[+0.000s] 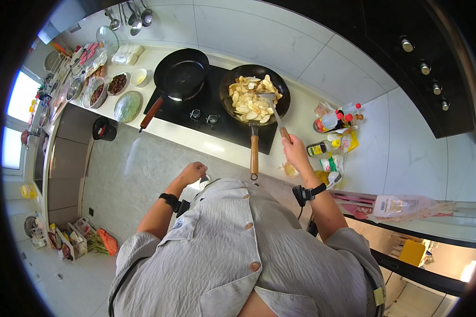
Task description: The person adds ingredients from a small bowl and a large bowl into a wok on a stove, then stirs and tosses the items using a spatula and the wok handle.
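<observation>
My right hand [294,152] grips the wooden handle of a metal spatula [278,115]. The spatula's blade rests among pale sliced pieces of food [248,99], some browned at the edges, in a dark wok [285,93]. That wok sits on the right side of a black glass cooktop [232,130], its wooden handle pointing towards me. My left hand [194,173] hangs in front of my waist, fingers curled, with nothing seen in it. On the cooktop's left side stands an empty black frying pan [182,73] with a reddish-brown handle.
Sauce bottles [333,121] and seasoning packets crowd the counter at right. To the left are a glass-lidded dish [128,107], a bowl of dark chunks [117,83], a small white bowl [139,77] and eggs [99,72]. Ladles [135,25] hang above. A black bin [104,128] stands below.
</observation>
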`<state>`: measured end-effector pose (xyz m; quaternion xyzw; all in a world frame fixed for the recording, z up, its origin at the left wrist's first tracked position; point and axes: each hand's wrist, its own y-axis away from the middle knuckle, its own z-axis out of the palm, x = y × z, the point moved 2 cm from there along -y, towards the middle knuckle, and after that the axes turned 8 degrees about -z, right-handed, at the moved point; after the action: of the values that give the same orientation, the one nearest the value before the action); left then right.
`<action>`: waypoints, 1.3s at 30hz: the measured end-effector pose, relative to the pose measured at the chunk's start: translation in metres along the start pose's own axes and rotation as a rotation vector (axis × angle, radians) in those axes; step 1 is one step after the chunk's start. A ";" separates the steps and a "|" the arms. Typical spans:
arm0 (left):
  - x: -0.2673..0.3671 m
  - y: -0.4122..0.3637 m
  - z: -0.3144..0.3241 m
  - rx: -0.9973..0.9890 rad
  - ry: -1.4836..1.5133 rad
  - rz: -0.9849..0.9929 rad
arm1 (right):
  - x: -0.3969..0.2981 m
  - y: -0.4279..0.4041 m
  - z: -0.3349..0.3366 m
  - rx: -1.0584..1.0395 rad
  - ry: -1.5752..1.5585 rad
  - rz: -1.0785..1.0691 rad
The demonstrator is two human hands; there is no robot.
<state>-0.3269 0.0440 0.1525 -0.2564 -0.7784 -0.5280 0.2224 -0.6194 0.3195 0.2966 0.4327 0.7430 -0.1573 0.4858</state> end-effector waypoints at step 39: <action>-0.004 -0.010 0.007 -0.022 -0.057 0.014 | -0.039 0.013 -0.049 -0.140 0.087 0.115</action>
<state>-0.3306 0.0464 0.1401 -0.2791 -0.7768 -0.5275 0.2011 -0.6321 0.3399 0.3559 0.4458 0.7467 -0.0578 0.4904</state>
